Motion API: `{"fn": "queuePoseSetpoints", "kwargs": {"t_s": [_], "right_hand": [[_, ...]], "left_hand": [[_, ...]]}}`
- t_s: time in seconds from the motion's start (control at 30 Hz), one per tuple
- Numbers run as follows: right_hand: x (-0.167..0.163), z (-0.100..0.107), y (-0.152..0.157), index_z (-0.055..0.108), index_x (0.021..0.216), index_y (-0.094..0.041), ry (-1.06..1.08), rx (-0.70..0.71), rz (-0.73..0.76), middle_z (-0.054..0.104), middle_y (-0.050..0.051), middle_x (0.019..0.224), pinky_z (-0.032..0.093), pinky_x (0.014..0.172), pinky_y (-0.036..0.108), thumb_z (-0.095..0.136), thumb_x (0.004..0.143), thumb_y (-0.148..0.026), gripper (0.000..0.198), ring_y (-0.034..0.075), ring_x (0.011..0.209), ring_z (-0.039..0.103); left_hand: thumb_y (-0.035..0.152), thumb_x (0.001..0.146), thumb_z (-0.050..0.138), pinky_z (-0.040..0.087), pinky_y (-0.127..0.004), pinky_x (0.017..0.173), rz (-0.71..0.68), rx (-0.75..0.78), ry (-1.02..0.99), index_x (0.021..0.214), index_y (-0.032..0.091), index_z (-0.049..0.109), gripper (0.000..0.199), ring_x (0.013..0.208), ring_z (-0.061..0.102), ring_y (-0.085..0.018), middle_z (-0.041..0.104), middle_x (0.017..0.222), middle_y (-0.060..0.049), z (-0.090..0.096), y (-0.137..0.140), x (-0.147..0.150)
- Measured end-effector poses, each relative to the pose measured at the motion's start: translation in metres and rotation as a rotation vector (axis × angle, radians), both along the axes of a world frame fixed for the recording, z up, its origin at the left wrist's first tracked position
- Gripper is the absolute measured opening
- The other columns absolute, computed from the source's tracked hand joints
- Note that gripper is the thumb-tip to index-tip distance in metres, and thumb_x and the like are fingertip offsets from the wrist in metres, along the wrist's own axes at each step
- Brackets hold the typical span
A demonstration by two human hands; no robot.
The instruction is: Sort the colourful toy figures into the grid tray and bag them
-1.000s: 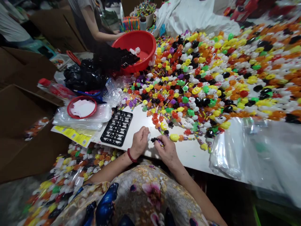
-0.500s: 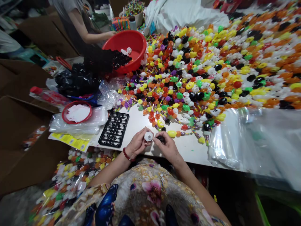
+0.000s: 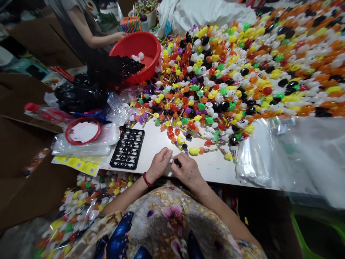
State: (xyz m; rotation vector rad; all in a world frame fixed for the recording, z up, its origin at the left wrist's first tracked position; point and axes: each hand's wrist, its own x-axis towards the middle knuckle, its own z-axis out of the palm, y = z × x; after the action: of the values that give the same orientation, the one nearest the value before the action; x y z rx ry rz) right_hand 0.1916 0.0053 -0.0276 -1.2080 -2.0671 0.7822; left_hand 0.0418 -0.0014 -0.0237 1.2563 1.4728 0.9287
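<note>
Close together at the table's front edge, my two hands meet over small plastic pieces. My left hand point(image 3: 159, 164) is closed around a small white plastic piece point(image 3: 171, 160), mostly covered by the fingers. A dark, rounded plastic piece point(image 3: 177, 163) is pinched in my right hand point(image 3: 188, 171), right beside the white one. Whether the two pieces touch or are joined I cannot tell. To the left of my hands a black plastic frame of moulded parts point(image 3: 127, 149) lies flat on the white table point(image 3: 151, 138).
A large heap of colourful plastic figures point(image 3: 210, 90) covers the table's back and right. Clear plastic bags point(image 3: 254, 158) lie at right. A red basket point(image 3: 68, 135) with white slips stands left. Behind, another person's arm point(image 3: 91, 39) reaches to a red basin point(image 3: 153, 50).
My hands have come closer together, and the right has turned inward with the dark piece. The white piece is now largely hidden by my fingers. The view has shifted slightly.
</note>
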Motion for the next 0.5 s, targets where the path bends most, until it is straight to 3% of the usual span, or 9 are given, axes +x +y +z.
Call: {"fn": "queuePoseSetpoints", "kwargs": {"t_s": [0.23, 0.37, 0.5], "right_hand": [[-0.002, -0.001, -0.004, 0.064, 0.077, -0.021, 0.054, -0.007, -0.016, 0.064, 0.004, 0.071, 0.045, 0.065, 0.027, 0.052, 0.083, -0.022, 0.013, 0.017, 0.066, 0.057], [0.000, 0.003, 0.004, 0.067, 0.077, -0.021, 0.172, -0.112, 0.004, 0.067, 0.003, 0.069, 0.047, 0.064, 0.027, 0.052, 0.080, -0.023, 0.016, 0.016, 0.064, 0.059], [-0.004, 0.002, 0.008, 0.067, 0.069, -0.021, 0.262, -0.197, -0.047, 0.069, 0.003, 0.067, 0.049, 0.064, 0.028, 0.052, 0.076, -0.025, 0.017, 0.016, 0.062, 0.061]], "left_hand": [[0.060, 0.085, 0.049, 0.035, -0.024, 0.056, 0.074, 0.011, -0.143, 0.067, 0.021, 0.043, 0.043, 0.058, 0.036, -0.011, 0.041, 0.061, 0.005, -0.011, -0.005, 0.007], [0.064, 0.083, 0.050, 0.033, -0.023, 0.049, 0.141, -0.043, -0.314, 0.068, 0.022, 0.041, 0.046, 0.051, 0.032, -0.009, 0.037, 0.058, 0.007, -0.020, -0.007, 0.013], [0.065, 0.081, 0.053, 0.032, -0.023, 0.047, 0.173, -0.044, -0.290, 0.066, 0.022, 0.040, 0.048, 0.049, 0.033, -0.009, 0.036, 0.055, 0.007, -0.028, -0.005, 0.015]]}}
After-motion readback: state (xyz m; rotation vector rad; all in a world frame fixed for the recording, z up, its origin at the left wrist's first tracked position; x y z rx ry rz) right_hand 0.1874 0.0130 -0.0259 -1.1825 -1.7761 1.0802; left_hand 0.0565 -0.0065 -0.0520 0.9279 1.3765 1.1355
